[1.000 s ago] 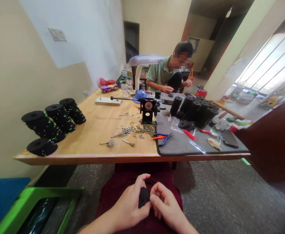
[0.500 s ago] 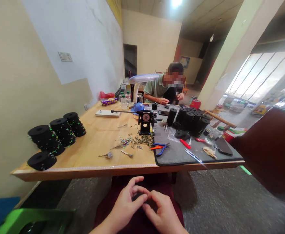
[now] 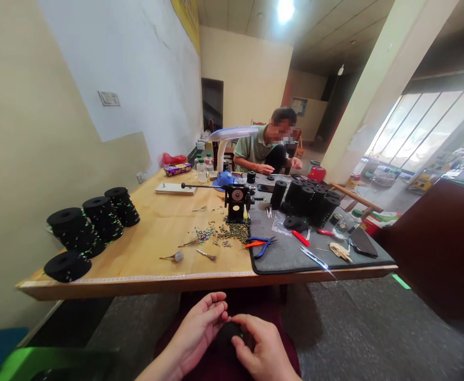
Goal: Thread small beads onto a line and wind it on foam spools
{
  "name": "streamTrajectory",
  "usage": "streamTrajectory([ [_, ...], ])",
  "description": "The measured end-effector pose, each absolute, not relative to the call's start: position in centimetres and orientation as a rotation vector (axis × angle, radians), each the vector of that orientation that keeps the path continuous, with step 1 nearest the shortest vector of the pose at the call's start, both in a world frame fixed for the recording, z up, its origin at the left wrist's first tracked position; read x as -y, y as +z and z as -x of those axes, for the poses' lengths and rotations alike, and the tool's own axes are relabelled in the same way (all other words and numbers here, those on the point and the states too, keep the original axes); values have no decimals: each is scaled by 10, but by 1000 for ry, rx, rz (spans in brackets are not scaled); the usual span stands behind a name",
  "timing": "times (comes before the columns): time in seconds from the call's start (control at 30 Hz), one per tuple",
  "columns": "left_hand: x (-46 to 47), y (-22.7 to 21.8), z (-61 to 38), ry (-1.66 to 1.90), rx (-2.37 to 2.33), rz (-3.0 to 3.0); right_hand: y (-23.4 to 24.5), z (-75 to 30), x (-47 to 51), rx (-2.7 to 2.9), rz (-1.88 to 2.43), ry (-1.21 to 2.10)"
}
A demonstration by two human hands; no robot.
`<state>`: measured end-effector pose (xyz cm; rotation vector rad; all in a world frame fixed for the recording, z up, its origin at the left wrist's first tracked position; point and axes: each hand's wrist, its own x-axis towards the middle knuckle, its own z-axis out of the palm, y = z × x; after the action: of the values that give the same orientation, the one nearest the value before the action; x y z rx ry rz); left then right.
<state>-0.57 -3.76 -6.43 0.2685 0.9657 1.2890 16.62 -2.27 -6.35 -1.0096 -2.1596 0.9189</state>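
Low in front of the table, over my lap, both hands work close together around a dark foam spool (image 3: 226, 337) with small green bits on its edge. My right hand (image 3: 260, 343) has its thumb and fingers curled on the spool's right side. My left hand (image 3: 202, 325) is closed, its thumb against the fingertips above the spool's left side; whatever it pinches is too small to make out. Beyond, at the left of the table, stand stacks of similar black foam spools (image 3: 70, 230), dotted with green and white bits.
A black winding device (image 3: 237, 203) stands mid-table behind piles of tiny parts (image 3: 234, 230). On the grey mat (image 3: 279, 262) lie blue-and-orange pliers (image 3: 260, 243), thread snips (image 3: 314, 257) and more black foam spools (image 3: 301, 196). A person (image 3: 258, 145) sits opposite, behind a lamp (image 3: 223, 153).
My left fingers have drawn together, and the hand has shifted slightly left. The dark spool shows more plainly between my hands. The view has tilted up slightly.
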Motion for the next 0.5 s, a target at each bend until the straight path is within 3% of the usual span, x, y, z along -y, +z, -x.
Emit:
streamTrajectory([
  [0.3,46,-63,9,1035,-852,-295,-62,-169,21,2166,865,998],
  [0.5,39,-57,9,1207,-887,-448,-61,-170,19,2141,875,1072],
])
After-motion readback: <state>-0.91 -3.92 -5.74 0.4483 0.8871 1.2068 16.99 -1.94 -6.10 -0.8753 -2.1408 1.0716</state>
